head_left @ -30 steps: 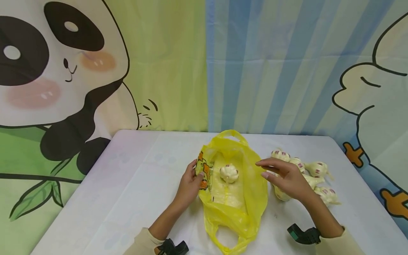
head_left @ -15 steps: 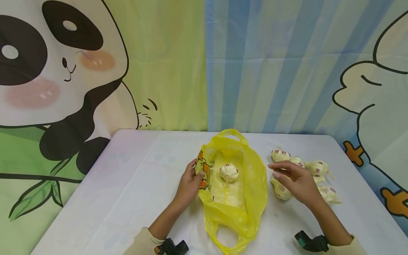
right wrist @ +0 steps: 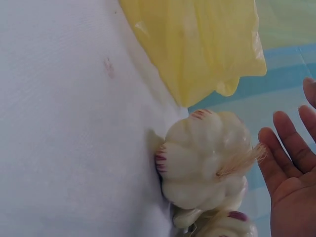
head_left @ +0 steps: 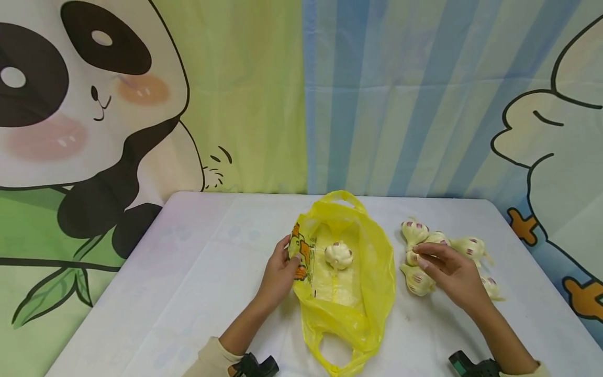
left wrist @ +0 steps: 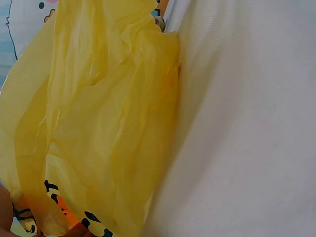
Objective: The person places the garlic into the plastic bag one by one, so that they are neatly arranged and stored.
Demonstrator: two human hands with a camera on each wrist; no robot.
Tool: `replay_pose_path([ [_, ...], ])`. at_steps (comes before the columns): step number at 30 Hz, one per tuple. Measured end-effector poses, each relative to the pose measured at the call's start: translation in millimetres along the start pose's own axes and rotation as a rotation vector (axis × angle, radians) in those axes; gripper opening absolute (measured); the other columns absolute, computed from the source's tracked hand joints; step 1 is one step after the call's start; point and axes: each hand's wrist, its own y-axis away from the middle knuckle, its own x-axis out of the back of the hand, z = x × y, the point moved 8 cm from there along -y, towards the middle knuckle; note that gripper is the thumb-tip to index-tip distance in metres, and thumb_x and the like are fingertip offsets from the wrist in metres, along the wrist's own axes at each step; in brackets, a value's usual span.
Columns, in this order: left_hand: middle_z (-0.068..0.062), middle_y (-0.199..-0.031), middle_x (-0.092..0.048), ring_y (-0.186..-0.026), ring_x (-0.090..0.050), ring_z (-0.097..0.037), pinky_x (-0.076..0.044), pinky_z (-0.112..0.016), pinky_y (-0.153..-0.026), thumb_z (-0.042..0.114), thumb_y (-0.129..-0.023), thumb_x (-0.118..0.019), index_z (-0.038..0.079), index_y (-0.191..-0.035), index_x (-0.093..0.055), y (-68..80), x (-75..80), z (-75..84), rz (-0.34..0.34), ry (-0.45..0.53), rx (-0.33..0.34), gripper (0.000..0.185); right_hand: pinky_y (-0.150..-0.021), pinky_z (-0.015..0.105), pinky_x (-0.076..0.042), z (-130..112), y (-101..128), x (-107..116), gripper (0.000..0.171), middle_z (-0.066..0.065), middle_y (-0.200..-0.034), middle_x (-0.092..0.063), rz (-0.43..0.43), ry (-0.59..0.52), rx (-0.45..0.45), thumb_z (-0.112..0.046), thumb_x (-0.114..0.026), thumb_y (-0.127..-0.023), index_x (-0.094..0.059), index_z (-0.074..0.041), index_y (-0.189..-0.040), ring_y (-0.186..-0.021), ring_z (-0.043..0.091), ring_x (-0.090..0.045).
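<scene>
A yellow plastic bag (head_left: 379,272) lies spread with its mouth facing up, a single garlic bulb (head_left: 338,255) inside it. My left hand (head_left: 280,272) grips the bag's left edge, the thumb on the inner side. In the left wrist view the yellow bag (left wrist: 108,113) fills much of the picture and only a bit of the hand shows. My right hand (head_left: 452,275) hovers over the group of garlic bulbs (head_left: 418,281), holding nothing. Seen from the right wrist, its fingers (right wrist: 292,140) are extended beside a garlic bulb (right wrist: 205,158) with a dry stem.
Several garlic bulbs lie grouped to the right of the bag, some partly hidden by my right hand. A white table (head_left: 212,262) carries everything. Behind it hangs a printed curtain (head_left: 400,104) with a panda (head_left: 141,120) at the left.
My right hand has moved right and slightly down in the head view, from beside the bag to over the garlic bulbs. The left hand stays on the bag's edge.
</scene>
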Motion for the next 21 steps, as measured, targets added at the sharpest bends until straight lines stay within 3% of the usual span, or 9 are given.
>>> replay_pose_path([
  [15,-0.013,-0.127,-0.058,-0.103,-0.064,-0.024,-0.054,-0.034,-0.081,0.019,-0.103,-0.048,0.013,-0.153,-0.024,1.8,1.8,2.7,0.011,-0.001,0.016,0.057,-0.086,0.018,-0.048,17,9,4,0.035,0.014,-0.12,-0.06,0.093,-0.016,-0.104,0.008,-0.064,-0.09,-0.057,0.007,-0.124,-0.111,0.01,-0.061],
  [21,-0.014,-0.129,-0.057,-0.104,-0.063,-0.025,-0.054,-0.034,-0.081,0.018,-0.102,-0.048,0.013,-0.153,-0.024,0.7,1.1,2.3,-0.003,0.021,0.007,0.057,-0.086,0.016,-0.046,19,14,3,0.037,0.014,-0.12,-0.06,0.118,0.041,-0.101,0.007,-0.066,-0.089,-0.058,0.004,-0.124,-0.11,0.007,-0.06],
])
